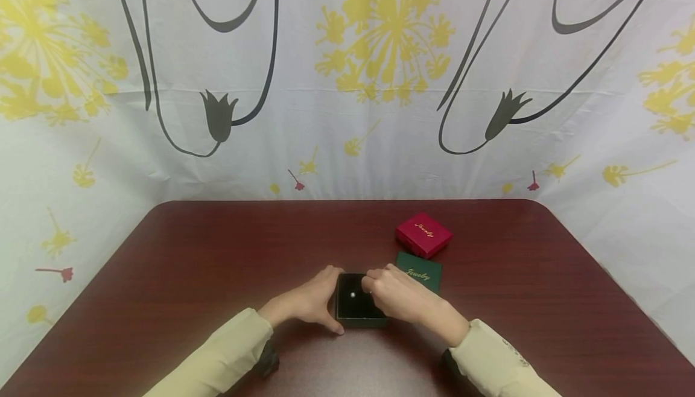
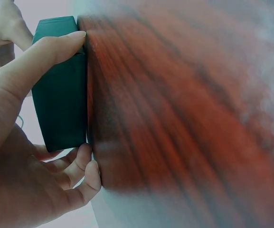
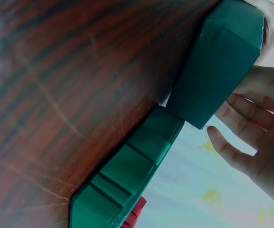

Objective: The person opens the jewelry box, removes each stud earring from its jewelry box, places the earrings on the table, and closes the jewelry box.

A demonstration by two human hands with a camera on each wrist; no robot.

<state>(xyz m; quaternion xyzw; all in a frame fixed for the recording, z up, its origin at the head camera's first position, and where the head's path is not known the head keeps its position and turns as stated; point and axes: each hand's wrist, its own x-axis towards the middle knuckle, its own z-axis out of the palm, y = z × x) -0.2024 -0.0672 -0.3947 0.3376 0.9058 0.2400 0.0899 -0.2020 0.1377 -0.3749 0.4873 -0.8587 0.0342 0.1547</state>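
A lidless green jewelry box (image 1: 362,323) with a black inner pad (image 1: 350,308) sits on the table. One small white stud (image 1: 353,295) shows on the pad. My left hand (image 1: 314,299) grips the box from the left, thumb at the near side and fingers at the far side; the left wrist view shows the green wall (image 2: 61,104) between them. Over the right part of the pad is my right hand (image 1: 404,297), thumb and index finger bent down together. Whether they pinch anything is hidden. Its other fingers hang loosely beyond the box in the right wrist view.
A green lid (image 1: 429,269) lettered "Jewelry" lies right behind the box, partly covered by my right hand. Farther back is a closed red jewelry box (image 1: 420,234). The dark wooden table (image 1: 244,246) ends at a patterned curtain (image 1: 293,107).
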